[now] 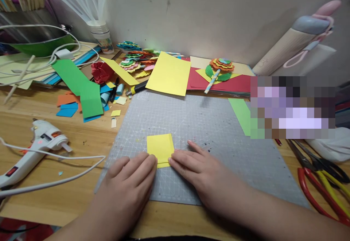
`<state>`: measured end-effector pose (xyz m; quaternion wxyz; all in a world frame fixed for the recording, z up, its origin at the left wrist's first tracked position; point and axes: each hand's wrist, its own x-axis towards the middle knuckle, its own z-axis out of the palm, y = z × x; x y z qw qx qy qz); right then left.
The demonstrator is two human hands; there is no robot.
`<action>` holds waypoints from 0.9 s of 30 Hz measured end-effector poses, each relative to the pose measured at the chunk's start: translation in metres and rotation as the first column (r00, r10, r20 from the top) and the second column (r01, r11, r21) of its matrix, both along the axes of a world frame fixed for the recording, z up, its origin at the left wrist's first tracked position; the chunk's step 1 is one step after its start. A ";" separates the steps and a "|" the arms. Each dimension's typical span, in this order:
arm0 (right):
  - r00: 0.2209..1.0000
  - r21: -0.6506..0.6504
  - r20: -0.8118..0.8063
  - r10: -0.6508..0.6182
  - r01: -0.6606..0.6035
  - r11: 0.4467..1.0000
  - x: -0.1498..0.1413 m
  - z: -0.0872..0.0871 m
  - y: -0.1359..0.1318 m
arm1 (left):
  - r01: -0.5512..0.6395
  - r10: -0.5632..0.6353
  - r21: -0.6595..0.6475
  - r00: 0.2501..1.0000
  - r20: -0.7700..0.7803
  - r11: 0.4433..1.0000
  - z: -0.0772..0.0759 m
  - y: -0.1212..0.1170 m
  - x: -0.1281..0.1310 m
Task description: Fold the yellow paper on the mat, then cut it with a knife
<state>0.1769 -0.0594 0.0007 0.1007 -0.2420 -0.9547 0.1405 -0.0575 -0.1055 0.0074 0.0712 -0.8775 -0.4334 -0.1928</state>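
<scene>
A small square of folded yellow paper lies on the grey cutting mat, with a narrow fold along its lower edge. My left hand is closed at the lower left corner of the paper, its fingers together. At the lower right corner, my right hand grips the paper between thumb and fingers, one finger raised off the mat. The undersides of the fingertips are hidden.
A glue gun with a white cable lies at left near green paper. Behind the mat are a yellow sheet and a paper flower on a striped stem. Scissors lie at right, below a blurred-out patch.
</scene>
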 end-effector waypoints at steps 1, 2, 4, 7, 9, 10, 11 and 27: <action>1.000 0.003 0.006 0.004 -0.004 1.000 0.000 0.001 0.000 | 0.012 -0.012 -0.001 0.999 -0.039 1.000 0.001 -0.001 0.000; 1.000 0.007 0.012 0.010 -0.010 1.000 -0.001 0.002 0.000 | 0.023 -0.023 -0.006 0.997 -0.078 1.000 0.002 -0.001 0.000; 1.000 0.014 0.027 0.016 -0.016 1.000 -0.001 0.004 0.000 | 0.038 -0.041 -0.025 0.989 -0.142 0.999 0.004 -0.002 -0.001; 0.999 0.015 0.048 0.018 -0.019 1.000 0.000 0.006 0.001 | 0.050 -0.055 -0.036 0.989 -0.141 0.998 0.003 -0.002 -0.005; 0.998 0.010 0.060 0.020 -0.020 1.000 0.000 0.007 0.002 | 0.013 -0.018 -0.066 0.996 -0.088 0.998 0.001 0.000 -0.009; 0.998 0.006 0.064 0.025 -0.026 1.000 0.000 0.007 0.002 | -0.015 0.010 -0.098 0.998 -0.055 0.995 0.000 0.000 -0.011; 0.997 0.000 0.066 0.031 -0.031 1.000 0.000 0.007 0.003 | -0.044 0.042 -0.143 0.999 -0.021 0.989 -0.001 0.001 -0.013; 0.976 0.089 0.194 0.101 -0.120 0.989 -0.027 0.020 0.019 | -0.134 0.203 -0.441 0.973 0.113 0.888 0.001 0.010 -0.023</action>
